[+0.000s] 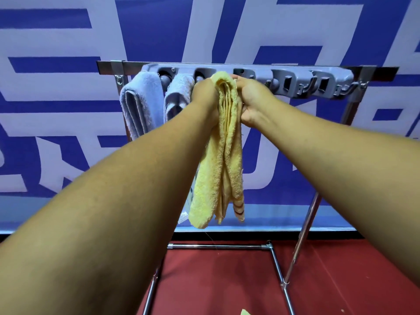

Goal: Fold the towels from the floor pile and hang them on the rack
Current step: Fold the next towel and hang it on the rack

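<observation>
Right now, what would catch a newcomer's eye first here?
A folded yellow towel hangs in the middle, gripped at its top by the left hand and right hand against the grey rack. Two pale blue towels already hang at the rack's left end.

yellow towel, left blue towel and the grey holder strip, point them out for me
yellow towel (216,178), head view, on the hanging folded body below the hands
left blue towel (141,103), head view, on its front fold
grey holder strip (295,84), head view, between two empty slots
</observation>
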Demonstrator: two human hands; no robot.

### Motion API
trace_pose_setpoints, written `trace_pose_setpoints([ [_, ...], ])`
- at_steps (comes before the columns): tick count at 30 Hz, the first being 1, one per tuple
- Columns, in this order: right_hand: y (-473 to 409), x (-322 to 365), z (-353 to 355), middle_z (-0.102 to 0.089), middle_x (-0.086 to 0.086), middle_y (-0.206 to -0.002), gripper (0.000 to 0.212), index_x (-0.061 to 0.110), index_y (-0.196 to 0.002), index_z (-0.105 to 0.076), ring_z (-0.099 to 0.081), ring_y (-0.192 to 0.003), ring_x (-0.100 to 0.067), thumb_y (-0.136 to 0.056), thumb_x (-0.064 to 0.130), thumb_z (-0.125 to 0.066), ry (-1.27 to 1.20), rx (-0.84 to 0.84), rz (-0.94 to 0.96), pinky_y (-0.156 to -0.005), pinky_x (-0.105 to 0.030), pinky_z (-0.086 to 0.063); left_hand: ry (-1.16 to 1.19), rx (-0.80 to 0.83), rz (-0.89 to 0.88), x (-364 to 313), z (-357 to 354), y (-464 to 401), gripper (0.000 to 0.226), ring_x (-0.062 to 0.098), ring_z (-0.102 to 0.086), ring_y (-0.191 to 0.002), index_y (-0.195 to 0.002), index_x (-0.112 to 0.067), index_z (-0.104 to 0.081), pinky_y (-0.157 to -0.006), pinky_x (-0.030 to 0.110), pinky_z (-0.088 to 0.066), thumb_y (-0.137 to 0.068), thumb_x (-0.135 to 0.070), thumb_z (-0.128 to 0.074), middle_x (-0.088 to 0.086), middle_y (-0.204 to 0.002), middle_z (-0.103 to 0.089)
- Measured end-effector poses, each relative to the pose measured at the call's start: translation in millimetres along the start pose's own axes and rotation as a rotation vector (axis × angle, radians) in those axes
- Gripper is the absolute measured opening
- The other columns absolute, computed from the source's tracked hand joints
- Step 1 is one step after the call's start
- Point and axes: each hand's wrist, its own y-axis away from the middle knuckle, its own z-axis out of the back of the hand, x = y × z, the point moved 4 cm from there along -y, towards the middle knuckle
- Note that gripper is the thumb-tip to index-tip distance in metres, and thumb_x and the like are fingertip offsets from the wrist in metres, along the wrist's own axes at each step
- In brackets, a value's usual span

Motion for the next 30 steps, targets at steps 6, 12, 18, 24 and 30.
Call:
trace_pose_setpoints([
  [6,1.4,-9.2,7.9,-0.067,-0.023,-0.105,0.028,0.014,-0.088,-0.063,-0.066,-0.093,-0.033,-0.097,-0.003,-0.042,-0.030,0.010,0.028,-0.074,-0.038,-0.057,0.024,-0.085,-0.016,24.1,6.8,-16.0,0.025,0.027,-0.063,-0.085,-0.110,-0.005,-0.062,-0.069,0.030,-0.054,-0.089,-0.015,-0.053,0.017,-0.097,-0.062],
  [12,10.8,-11.3,14.2,-0.065,-0.009,-0.074,0.022,0.013,-0.106,-0.060,-0.063,-0.062,-0.022,-0.093,-0.001,-0.050,0.143,-0.061,0.026,-0.048,-0.025,-0.054,-0.152,-0.101,0.033,32.4,13.5,-6.5,0.033,0.023,-0.061,-0.059,-0.119,0.002,-0.059,-0.045,0.022,-0.049,-0.097,-0.021,-0.053,0.014,-0.075,-0.060],
  [18,29.9,-17.5,22.8,-0.058,0.000,-0.068,0.018,0.019,-0.100,-0.054,-0.050,-0.045,-0.009,-0.090,0.005,-0.058,0.480,-0.098,0.098,-0.034,-0.010,-0.034,-0.369,0.080,0.107,36.6,18.6,31.0,0.028,0.014,-0.055,-0.039,-0.074,-0.007,-0.056,-0.033,0.015,-0.041,-0.099,-0.018,-0.048,0.010,-0.060,-0.055],
  [24,40.8,-20.9,33.4,-0.061,-0.009,-0.079,0.019,0.018,-0.105,-0.050,-0.047,-0.059,-0.016,-0.091,0.005,-0.052,0.896,-0.076,0.210,-0.043,-0.019,-0.033,-0.503,0.120,0.140,37.7,39.8,53.2,0.019,0.011,-0.058,-0.038,-0.079,-0.008,-0.060,-0.038,0.019,-0.046,-0.095,-0.014,-0.052,0.006,-0.058,-0.060],
  [30,69.3,-42.9,47.6,-0.064,-0.011,-0.101,0.028,0.019,-0.116,-0.051,-0.049,-0.065,-0.016,-0.090,0.008,-0.057,1.135,-0.006,0.215,-0.050,-0.026,-0.036,-0.774,0.081,0.082,46.4,65.7,64.1,0.013,0.022,-0.042,-0.080,-0.092,-0.017,-0.053,-0.071,0.035,-0.037,-0.093,-0.018,-0.040,0.010,-0.087,-0.046],
])
